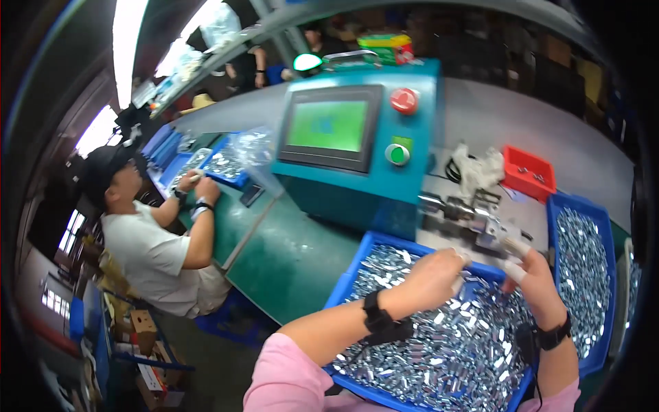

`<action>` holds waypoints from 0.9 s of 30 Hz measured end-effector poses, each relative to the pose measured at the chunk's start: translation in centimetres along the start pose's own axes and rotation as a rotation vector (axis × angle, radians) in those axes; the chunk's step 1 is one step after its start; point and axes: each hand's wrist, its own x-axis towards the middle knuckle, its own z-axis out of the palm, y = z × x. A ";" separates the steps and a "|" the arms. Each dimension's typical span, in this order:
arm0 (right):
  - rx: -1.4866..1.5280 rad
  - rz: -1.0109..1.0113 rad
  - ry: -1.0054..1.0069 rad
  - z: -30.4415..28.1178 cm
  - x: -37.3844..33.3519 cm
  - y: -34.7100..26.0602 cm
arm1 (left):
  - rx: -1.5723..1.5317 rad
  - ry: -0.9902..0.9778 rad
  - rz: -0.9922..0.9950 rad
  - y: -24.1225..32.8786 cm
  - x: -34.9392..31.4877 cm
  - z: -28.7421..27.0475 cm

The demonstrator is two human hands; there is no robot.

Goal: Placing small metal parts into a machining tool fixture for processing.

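Note:
My left hand (434, 276) is over the near blue bin (353, 264), fingers curled together; whatever they may hold is too small to make out. White covers sit on its fingertips. My right hand (535, 276) reaches in from the right, its covered thumb and finger stretched out and apart beside the metal fixture (489, 230). No part shows clearly between them. That fixture lines up with a round metal chuck (439, 206) on the side of a teal machine (329, 196). Many small shiny metal pieces (439, 350) fill the bin under both hands.
The machine carries a green-lit screen (328, 126), a red knob (403, 101) and a green button (397, 154). At right stand a red tray (528, 173) and another blue bin (551, 226) of metal pieces. A seated person (147, 237) works at left along the green table (288, 254).

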 end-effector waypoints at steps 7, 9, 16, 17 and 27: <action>0.027 -0.010 0.029 -1.3 1.0 0.2 | -0.024 0.032 0.003 -0.8 -0.6 0.3; 0.060 0.081 0.035 -1.4 1.8 -0.4 | -0.086 0.066 0.022 -1.1 -0.7 0.8; -0.484 0.135 0.049 0.0 5.9 -4.3 | -0.117 0.111 0.065 -1.7 -0.4 1.4; -0.618 0.171 0.066 0.5 6.7 -4.5 | -0.134 0.115 0.070 -1.7 -0.4 1.5; -1.208 0.034 0.527 -3.5 8.3 -3.3 | -0.099 0.065 0.080 -1.6 0.1 1.2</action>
